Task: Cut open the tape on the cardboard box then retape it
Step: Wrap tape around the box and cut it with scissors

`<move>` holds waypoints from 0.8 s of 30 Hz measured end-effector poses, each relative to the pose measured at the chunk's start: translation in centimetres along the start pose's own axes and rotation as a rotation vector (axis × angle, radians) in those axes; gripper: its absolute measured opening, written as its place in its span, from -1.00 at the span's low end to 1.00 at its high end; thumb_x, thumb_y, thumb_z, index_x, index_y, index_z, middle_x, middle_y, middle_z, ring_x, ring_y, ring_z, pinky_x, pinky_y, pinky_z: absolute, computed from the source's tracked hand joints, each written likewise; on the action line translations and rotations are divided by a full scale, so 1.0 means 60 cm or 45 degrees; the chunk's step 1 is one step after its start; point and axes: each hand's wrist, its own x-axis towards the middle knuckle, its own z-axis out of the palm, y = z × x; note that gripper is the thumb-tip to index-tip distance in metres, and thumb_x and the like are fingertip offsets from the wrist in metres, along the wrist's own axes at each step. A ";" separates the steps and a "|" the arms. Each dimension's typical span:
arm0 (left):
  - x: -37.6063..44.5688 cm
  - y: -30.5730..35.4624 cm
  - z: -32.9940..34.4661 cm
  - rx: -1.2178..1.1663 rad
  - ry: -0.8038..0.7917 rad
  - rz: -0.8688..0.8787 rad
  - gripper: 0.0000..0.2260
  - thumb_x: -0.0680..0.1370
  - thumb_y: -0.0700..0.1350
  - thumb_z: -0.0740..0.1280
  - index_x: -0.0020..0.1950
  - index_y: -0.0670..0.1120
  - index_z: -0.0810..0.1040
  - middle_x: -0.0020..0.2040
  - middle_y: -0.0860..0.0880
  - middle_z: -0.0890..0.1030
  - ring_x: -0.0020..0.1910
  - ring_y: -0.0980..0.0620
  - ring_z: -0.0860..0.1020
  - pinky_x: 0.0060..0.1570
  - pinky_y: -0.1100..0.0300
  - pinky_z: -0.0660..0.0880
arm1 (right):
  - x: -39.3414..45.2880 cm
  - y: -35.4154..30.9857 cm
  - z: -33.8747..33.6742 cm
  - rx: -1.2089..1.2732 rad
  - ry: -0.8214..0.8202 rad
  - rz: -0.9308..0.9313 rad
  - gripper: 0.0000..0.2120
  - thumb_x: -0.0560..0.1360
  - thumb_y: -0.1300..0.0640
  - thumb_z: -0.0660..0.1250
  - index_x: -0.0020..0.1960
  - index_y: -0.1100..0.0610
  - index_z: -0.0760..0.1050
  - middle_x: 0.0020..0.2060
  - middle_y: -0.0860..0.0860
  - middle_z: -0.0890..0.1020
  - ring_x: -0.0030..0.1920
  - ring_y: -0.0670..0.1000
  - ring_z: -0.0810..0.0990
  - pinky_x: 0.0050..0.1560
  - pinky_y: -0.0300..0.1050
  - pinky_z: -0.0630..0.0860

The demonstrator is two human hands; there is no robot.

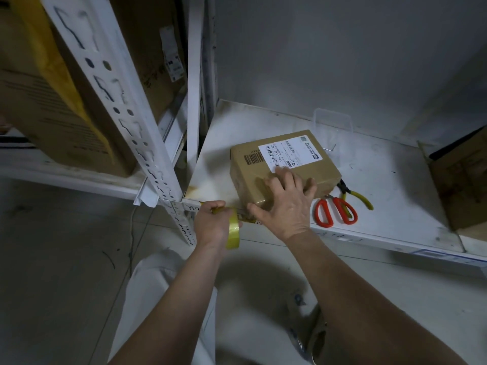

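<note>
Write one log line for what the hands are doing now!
step: retaping | left hand: grips tape roll | right hand: presses flat on cardboard box | scissors: idle on shelf

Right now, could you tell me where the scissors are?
The scissors lie on the white shelf, right of the cardboard box, beside the yellow-handled pliers.

Matt cardboard box, seemingly glossy tape roll
</note>
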 end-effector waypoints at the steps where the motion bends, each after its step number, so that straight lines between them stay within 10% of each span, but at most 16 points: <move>1: -0.002 -0.001 0.001 0.004 -0.006 -0.002 -0.79 0.46 -0.32 0.34 -0.15 0.01 0.49 -0.05 -0.18 0.61 -0.43 -0.09 0.61 -0.45 0.25 0.48 | -0.004 0.008 -0.001 0.007 0.003 -0.007 -0.47 0.25 -0.28 0.39 0.06 0.03 0.48 0.22 0.07 0.47 0.31 0.13 0.36 0.33 0.40 0.12; 8: -0.037 -0.005 0.010 -0.001 -0.115 0.014 -0.86 0.49 -0.28 0.34 -0.16 -0.04 0.52 -0.18 -0.15 0.60 -0.56 -0.02 0.59 -0.34 0.16 0.51 | -0.033 0.043 -0.023 0.118 -0.052 0.020 -0.43 0.22 -0.22 0.18 0.14 0.06 0.44 0.27 0.00 0.45 0.37 0.05 0.31 0.43 0.23 0.09; 18: -0.075 0.002 -0.005 0.139 -0.154 0.090 -0.83 0.58 -0.18 0.26 -0.20 -0.04 0.51 -0.17 -0.11 0.60 -0.52 -0.03 0.59 -0.35 0.19 0.47 | -0.061 0.055 -0.081 0.403 -0.295 0.155 -0.38 0.32 0.27 0.45 0.34 0.03 0.38 0.40 -0.09 0.33 0.46 -0.07 0.17 0.50 0.00 0.12; 24: -0.106 0.022 -0.003 0.245 -0.376 0.088 -0.93 0.56 -0.24 0.28 -0.05 -0.14 0.56 -0.26 -0.03 0.50 -0.68 0.21 0.47 -0.69 0.40 0.33 | -0.046 0.076 -0.096 0.272 -0.352 0.215 -0.34 0.34 0.43 0.40 0.34 -0.02 0.37 0.39 -0.12 0.34 0.37 -0.03 0.34 0.39 -0.16 0.21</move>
